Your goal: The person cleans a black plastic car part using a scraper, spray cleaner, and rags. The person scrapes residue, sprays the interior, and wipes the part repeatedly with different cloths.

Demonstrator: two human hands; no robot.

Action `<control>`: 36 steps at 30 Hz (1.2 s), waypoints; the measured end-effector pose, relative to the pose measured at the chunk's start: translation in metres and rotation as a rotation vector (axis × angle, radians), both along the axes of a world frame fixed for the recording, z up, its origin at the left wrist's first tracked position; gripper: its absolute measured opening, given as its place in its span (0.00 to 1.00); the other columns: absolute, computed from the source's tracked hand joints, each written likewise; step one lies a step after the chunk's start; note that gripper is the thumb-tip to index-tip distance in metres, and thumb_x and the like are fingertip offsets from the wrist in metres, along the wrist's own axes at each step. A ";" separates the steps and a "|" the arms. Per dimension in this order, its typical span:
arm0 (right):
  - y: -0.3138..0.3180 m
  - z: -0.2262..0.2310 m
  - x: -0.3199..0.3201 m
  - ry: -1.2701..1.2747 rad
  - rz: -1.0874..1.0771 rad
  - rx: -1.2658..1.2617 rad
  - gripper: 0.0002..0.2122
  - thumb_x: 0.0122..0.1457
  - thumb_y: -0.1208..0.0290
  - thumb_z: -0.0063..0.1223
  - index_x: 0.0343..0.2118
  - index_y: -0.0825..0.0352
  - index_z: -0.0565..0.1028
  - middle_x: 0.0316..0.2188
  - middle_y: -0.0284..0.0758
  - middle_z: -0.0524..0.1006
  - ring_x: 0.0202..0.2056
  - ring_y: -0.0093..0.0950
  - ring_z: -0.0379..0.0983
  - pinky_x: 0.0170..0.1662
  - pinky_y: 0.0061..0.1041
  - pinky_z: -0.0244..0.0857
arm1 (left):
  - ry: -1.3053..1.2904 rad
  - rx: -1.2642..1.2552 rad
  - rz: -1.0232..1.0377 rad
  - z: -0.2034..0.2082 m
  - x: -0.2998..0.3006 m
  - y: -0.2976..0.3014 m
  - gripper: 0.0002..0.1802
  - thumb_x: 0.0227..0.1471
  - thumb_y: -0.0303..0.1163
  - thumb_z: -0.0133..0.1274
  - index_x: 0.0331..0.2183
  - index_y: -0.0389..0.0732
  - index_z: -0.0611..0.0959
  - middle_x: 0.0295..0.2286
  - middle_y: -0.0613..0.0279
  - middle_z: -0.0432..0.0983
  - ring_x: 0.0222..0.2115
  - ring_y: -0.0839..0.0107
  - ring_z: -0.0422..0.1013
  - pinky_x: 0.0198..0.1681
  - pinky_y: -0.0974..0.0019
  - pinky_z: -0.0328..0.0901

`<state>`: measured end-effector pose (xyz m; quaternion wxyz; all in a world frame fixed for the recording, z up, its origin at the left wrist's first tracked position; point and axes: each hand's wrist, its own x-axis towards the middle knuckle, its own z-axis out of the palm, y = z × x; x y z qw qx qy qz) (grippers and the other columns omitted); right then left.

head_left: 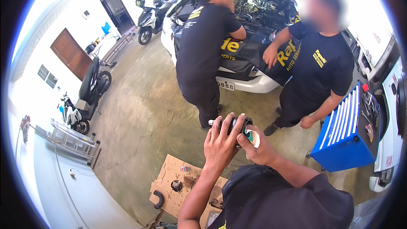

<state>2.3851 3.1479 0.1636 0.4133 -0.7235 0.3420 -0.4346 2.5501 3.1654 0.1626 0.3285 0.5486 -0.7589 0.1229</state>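
Observation:
In front of my chest, both hands are around a dark rounded part with a green and white section on its near side; its exact kind is mostly hidden by my fingers. My left hand lies over its top and left side, fingers curled across it. From the right, my right hand grips it with the thumb close to the green section. Below my left forearm is a sheet of stained cardboard, bearing a curved black hose, a small dark round part and a small red-and-white container.
Ahead stands a white car with its hood up and a black cover over its front. Two people in black, one person and another person, are beside it. A blue tool cabinet is at right; a parked scooter stands left.

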 end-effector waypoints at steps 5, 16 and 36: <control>0.005 0.000 -0.037 -0.018 -0.348 -0.332 0.16 0.74 0.56 0.50 0.36 0.65 0.79 0.29 0.37 0.78 0.34 0.40 0.75 0.52 0.41 0.58 | 0.051 0.011 -0.146 0.021 -0.053 -0.011 0.38 0.40 0.31 0.70 0.57 0.54 0.83 0.52 0.68 0.79 0.53 0.60 0.77 0.52 0.57 0.75; 0.020 0.004 -0.191 -0.183 -0.695 -0.416 0.21 0.73 0.58 0.46 0.30 0.70 0.81 0.28 0.37 0.81 0.32 0.35 0.78 0.60 0.40 0.57 | 0.211 0.053 -0.415 0.035 -0.211 -0.030 0.43 0.33 0.27 0.71 0.56 0.55 0.83 0.50 0.66 0.78 0.52 0.57 0.75 0.49 0.56 0.76; 0.068 -0.048 -0.539 -1.203 -0.382 0.365 0.36 0.74 0.37 0.35 0.68 0.68 0.67 0.62 0.46 0.75 0.65 0.43 0.70 0.69 0.51 0.60 | 0.375 0.856 -0.583 0.016 -0.457 -0.061 0.45 0.36 0.33 0.77 0.57 0.40 0.77 0.47 0.56 0.85 0.50 0.64 0.82 0.57 0.60 0.72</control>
